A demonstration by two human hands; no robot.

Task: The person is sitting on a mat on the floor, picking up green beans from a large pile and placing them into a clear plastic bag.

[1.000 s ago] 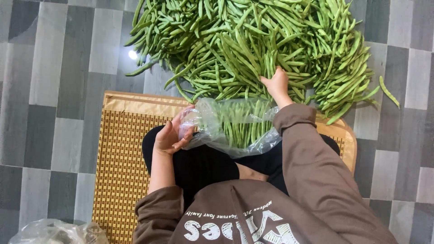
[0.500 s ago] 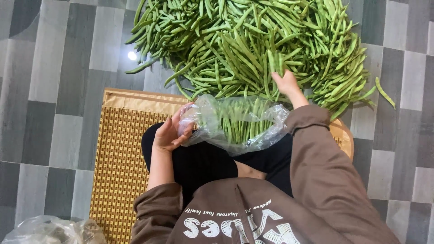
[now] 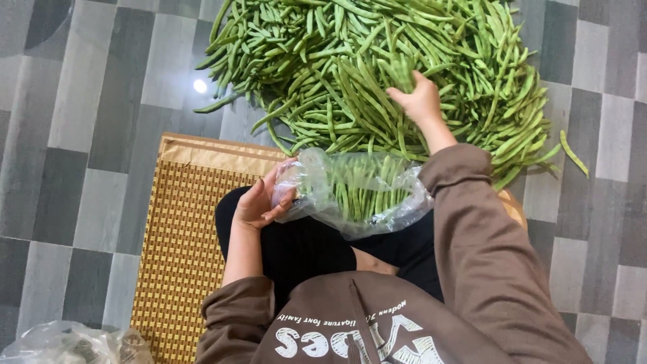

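Note:
A big heap of green beans (image 3: 377, 61) lies on the tiled floor ahead of me. My right hand (image 3: 421, 101) reaches into the heap and is closed on a small bunch of beans, which stick up above its fingers. My left hand (image 3: 259, 201) grips the edge of a clear plastic bag (image 3: 357, 192) that rests on my lap. The bag holds several green beans lying lengthwise. Brown sleeves cover both my arms.
I sit on a woven yellow-brown mat (image 3: 182, 249) over grey floor tiles (image 3: 87, 135). One stray bean (image 3: 573, 154) lies on the floor at the right. Another crumpled clear plastic bag (image 3: 74, 342) sits at the bottom left corner.
My right hand moved forward from the near edge of the heap, deeper into it, and closed on a bunch of beans. My left hand and the bag stayed about where they were.

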